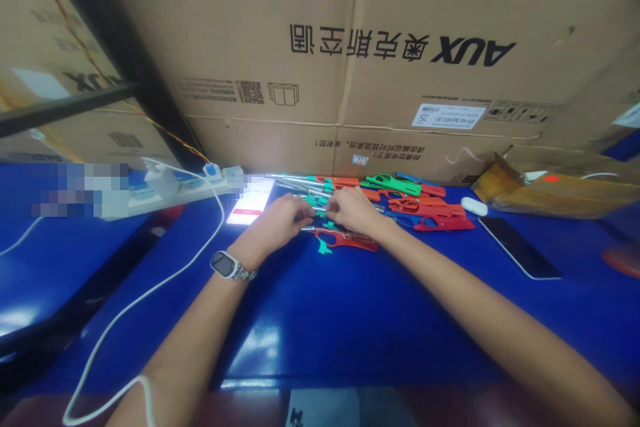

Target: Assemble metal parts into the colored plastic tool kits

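My left hand, with a watch on its wrist, is closed in a pinch at the tip of a row of long-nosed lighters. Close beside it my right hand is closed too, fingers bent down over the metal barrels. What either hand pinches is too small and covered to make out. Small teal plastic pieces lie around the fingertips. Just below my hands is a red lighter. To the right are red lighters, with a green lighter behind them.
A lit phone lies left of my hands, near a power strip with a white cable. At right are a dark phone, a white earbud case and an open carton. A large cardboard box stands behind the blue table.
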The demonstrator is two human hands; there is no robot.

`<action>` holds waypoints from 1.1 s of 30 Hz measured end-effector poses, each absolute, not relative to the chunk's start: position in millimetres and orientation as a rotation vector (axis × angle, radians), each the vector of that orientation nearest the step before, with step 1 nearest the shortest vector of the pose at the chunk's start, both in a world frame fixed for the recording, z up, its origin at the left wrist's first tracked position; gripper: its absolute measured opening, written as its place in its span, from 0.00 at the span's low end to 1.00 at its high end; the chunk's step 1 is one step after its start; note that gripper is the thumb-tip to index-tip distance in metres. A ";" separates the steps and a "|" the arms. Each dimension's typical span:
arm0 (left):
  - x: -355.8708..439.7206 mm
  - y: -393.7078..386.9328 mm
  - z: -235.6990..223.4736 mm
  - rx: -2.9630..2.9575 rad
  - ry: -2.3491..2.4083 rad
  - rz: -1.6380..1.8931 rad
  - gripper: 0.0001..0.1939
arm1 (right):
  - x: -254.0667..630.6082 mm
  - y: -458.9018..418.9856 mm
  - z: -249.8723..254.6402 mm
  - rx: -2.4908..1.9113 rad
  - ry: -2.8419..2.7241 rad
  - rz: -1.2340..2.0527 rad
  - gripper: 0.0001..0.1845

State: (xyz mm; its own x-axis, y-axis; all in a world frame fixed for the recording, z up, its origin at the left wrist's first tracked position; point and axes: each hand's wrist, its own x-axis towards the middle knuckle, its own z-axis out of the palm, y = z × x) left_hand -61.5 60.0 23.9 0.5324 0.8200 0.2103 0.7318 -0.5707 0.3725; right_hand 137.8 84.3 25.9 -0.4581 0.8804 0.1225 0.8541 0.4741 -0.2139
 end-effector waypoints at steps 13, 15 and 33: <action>-42.0 49.7 25.2 2.595 1.001 0.727 0.05 | 191.6 28.9 11.8 -1.042 -1.606 0.964 0.11; -38.0 46.7 26.7 2.598 0.949 0.762 0.06 | 189.0 24.4 7.9 -1.022 -1.540 1.010 0.12; -28.5 38.6 29.9 2.644 0.727 1.136 0.07 | 167.7 14.6 -0.2 -0.952 -1.165 1.279 0.17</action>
